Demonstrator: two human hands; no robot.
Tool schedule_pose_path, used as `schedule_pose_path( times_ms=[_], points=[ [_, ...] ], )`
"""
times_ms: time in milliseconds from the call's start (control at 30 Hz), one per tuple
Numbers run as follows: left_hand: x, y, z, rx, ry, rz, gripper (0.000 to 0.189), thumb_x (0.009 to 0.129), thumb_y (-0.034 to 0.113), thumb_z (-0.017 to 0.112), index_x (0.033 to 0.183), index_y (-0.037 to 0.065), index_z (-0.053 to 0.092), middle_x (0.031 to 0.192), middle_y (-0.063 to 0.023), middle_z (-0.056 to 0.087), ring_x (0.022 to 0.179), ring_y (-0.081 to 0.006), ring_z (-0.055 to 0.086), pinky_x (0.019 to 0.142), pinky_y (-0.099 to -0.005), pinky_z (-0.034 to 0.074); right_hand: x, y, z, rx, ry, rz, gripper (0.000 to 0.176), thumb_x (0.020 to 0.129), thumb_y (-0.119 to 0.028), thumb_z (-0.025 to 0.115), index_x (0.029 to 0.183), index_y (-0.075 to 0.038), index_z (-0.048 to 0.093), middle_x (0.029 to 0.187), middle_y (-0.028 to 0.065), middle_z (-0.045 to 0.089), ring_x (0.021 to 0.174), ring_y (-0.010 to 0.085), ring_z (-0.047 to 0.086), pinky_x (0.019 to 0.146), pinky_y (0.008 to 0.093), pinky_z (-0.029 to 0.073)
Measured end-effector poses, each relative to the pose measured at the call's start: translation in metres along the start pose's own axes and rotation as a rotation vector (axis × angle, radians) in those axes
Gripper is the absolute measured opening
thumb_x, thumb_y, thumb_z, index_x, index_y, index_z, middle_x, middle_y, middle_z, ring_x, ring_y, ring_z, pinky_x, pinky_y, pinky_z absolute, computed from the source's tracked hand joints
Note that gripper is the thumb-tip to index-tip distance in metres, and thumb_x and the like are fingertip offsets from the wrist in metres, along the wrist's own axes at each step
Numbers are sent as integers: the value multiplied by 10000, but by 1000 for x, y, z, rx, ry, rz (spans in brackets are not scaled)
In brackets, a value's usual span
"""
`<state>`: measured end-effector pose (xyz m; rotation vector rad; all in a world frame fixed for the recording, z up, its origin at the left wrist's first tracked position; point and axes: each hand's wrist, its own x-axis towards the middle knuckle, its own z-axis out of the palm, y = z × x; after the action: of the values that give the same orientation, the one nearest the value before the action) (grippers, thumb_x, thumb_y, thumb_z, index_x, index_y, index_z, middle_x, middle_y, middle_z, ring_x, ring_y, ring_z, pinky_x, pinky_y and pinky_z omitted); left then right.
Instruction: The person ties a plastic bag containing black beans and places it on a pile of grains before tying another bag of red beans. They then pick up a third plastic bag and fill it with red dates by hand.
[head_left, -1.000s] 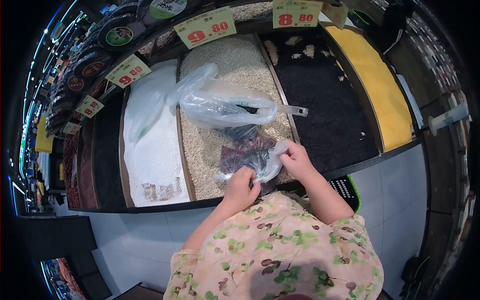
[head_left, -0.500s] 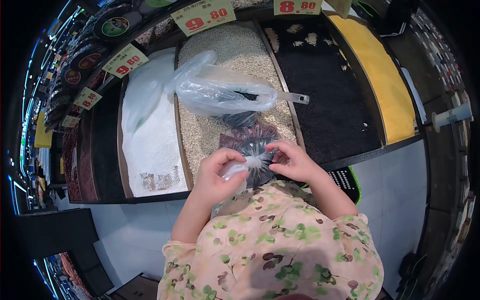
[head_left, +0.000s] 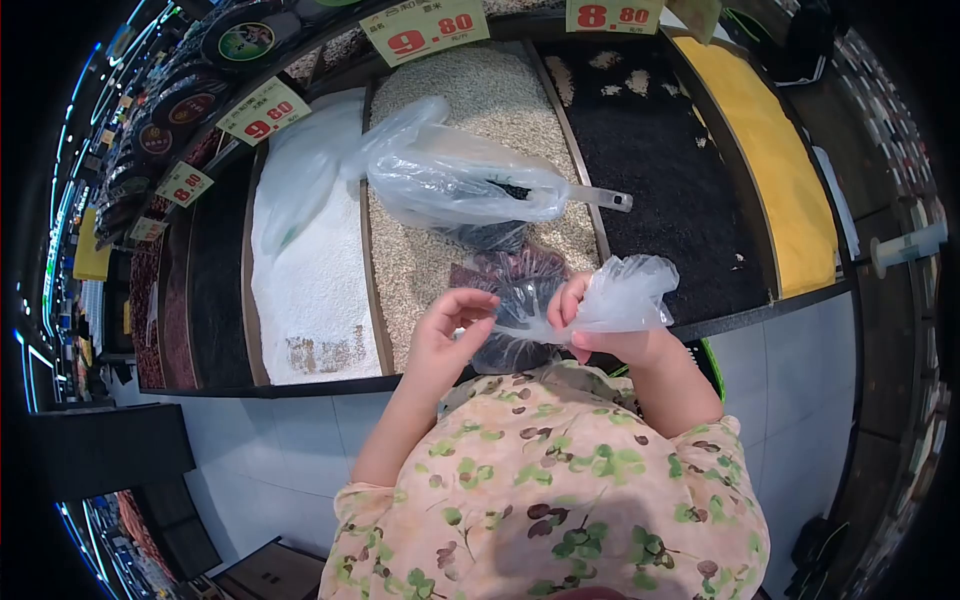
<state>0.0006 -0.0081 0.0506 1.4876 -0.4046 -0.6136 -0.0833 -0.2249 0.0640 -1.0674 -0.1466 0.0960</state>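
Pinching the twisted neck of a dark-filled bag [head_left: 522, 302] in the right hand [head_left: 572, 322], with fingers clamped on the thin clear plastic and with the loose, crumpled bag top [head_left: 632, 292] spread across and beyond the knuckles. Holding the left hand [head_left: 452, 328] on the other side of the neck, with thumb and forefinger curved toward each other and slightly apart at the tips, close to the stretched plastic; cannot tell whether touching it. Working at the front edge of the table [head_left: 215, 391], with the dark-filled bag low against the near end of the pale grain [head_left: 420, 300] and close to the flowered shirt [head_left: 560, 470].

Lying just behind it on the same grain, a reddish bag [head_left: 525, 262]. Stretched out farther back, across the pale grain and over onto the white grain [head_left: 300, 325], a large clear bag [head_left: 450, 180] with a dark opening toward the right end. Poking out beside that opening, over the divider and toward the black grain [head_left: 660, 190], a flat handle [head_left: 612, 198]. Filling the far right bin, yellow grain [head_left: 765, 180]. Standing along the back and left, price signs [head_left: 425, 28] in red print. Showing partly below the table's edge, beside the right forearm, a green-rimmed basket [head_left: 712, 370].
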Motion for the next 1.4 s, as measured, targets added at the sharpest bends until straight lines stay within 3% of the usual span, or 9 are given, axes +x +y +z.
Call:
schedule_pose_path(
  times_ms=[33,100,233,333,667,833,1033,1233,1400],
  points=[
    [0,-3,7,-2,-2,1,382,758,173,658,1070,5,515,1065,-126,571,941,-206,564,815,-344,451,-3,-10,4,23,-11,-29,199,741,-82,667,863,-21,521,800,70,559,616,91,539,503,229,480],
    [1,-8,22,659,-324,311,307,740,113,654,1008,23,536,976,-109,582,893,-219,563,778,-314,436,-6,-28,12,105,-58,-93,192,734,-69,658,858,-12,523,822,98,562,638,109,555,516,238,499],
    [6,-16,31,741,-257,329,209,701,156,687,788,18,557,767,-103,549,749,-286,544,669,-373,428,-14,-46,7,122,-106,-288,161,729,-32,616,851,17,523,852,166,567,676,156,591,523,249,521],
    [10,-15,19,724,-126,455,205,707,144,657,613,18,526,618,-88,505,599,-283,524,581,-372,409,-22,-49,-8,103,185,-371,120,754,-22,595,830,15,511,839,164,574,613,169,600,499,245,526],
    [-1,-11,-8,551,8,425,118,786,106,596,753,-7,605,764,-101,593,685,-238,570,603,-309,431,-51,-51,-47,-306,695,-718,67,829,-44,556,872,6,544,748,105,603,725,200,593,653,284,479],
    [-8,-5,-9,452,92,322,81,781,60,604,782,-21,604,773,-92,604,712,-199,577,635,-279,436,-52,-44,-37,-395,411,-803,233,781,-111,601,980,-10,538,946,147,579,897,252,565,724,318,475],
    [-14,6,-4,525,46,425,69,707,12,647,764,6,608,778,-95,601,712,-200,577,642,-280,442,-21,-53,16,-1160,251,-901,538,628,-115,719,1112,-22,503,1153,210,511,1014,342,538,843,405,455],
    [-20,8,-7,520,38,482,71,706,4,650,758,-2,601,763,-90,593,692,-183,571,630,-268,440,1,-35,23,-1065,603,-519,572,606,-127,734,1123,-28,510,1074,175,542,867,299,557,736,369,476],
    [-25,8,-7,440,63,351,42,733,-13,626,758,-16,593,750,-73,581,653,-134,545,603,-234,423,2,-32,11,-1545,117,-651,365,583,-61,682,938,-13,609,920,124,589,847,305,546,742,393,436]
  ],
)
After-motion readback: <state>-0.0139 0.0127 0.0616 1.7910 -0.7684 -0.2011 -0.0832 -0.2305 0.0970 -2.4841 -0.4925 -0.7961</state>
